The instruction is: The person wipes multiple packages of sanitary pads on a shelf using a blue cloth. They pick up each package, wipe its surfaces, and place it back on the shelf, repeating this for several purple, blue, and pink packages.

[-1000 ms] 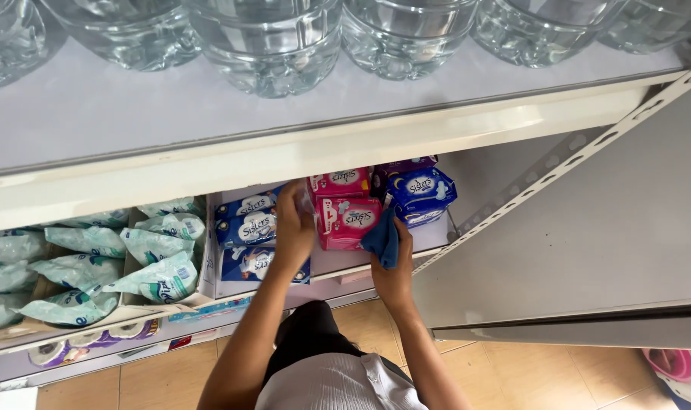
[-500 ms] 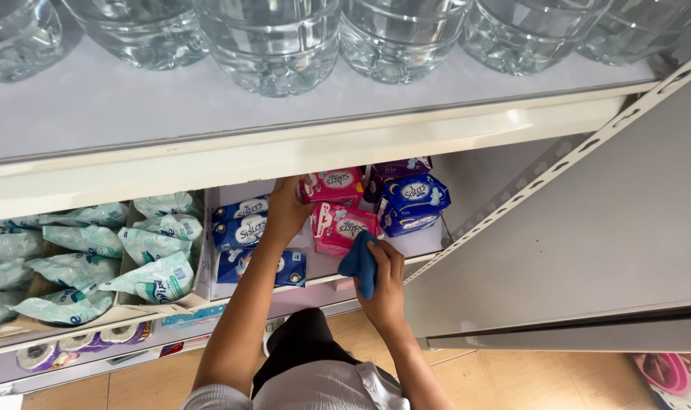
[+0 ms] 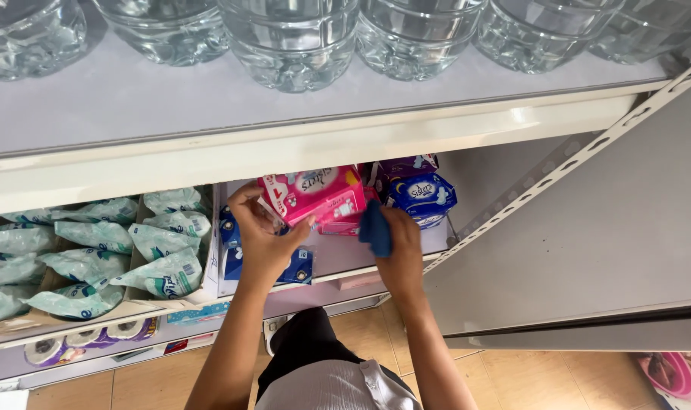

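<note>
The left hand [image 3: 263, 241] was closed on a pink packet [image 3: 313, 193], fingers curled round its left end and thumb beneath, holding it lifted clear of the lower shelf [image 3: 376, 257]. The packet's long axis ran roughly from nine to three o'clock, its far end tilted slightly up, so that it lay at about one o'clock from the left hand. The right hand [image 3: 400, 243] was clenched round a blue cloth [image 3: 375, 228], which stood just beside the packet's lower right corner; whether cloth and packet touched could not be determined. The right hand was the nearer to the bare stretch of shelf beneath the packet. Dark blue packets [image 3: 421, 196] stood at two o'clock from the right hand, pale green packs [image 3: 163, 277] at nine o'clock from the left. Large water bottles [image 3: 292, 45] lined the upper shelf [image 3: 132, 114].
</note>
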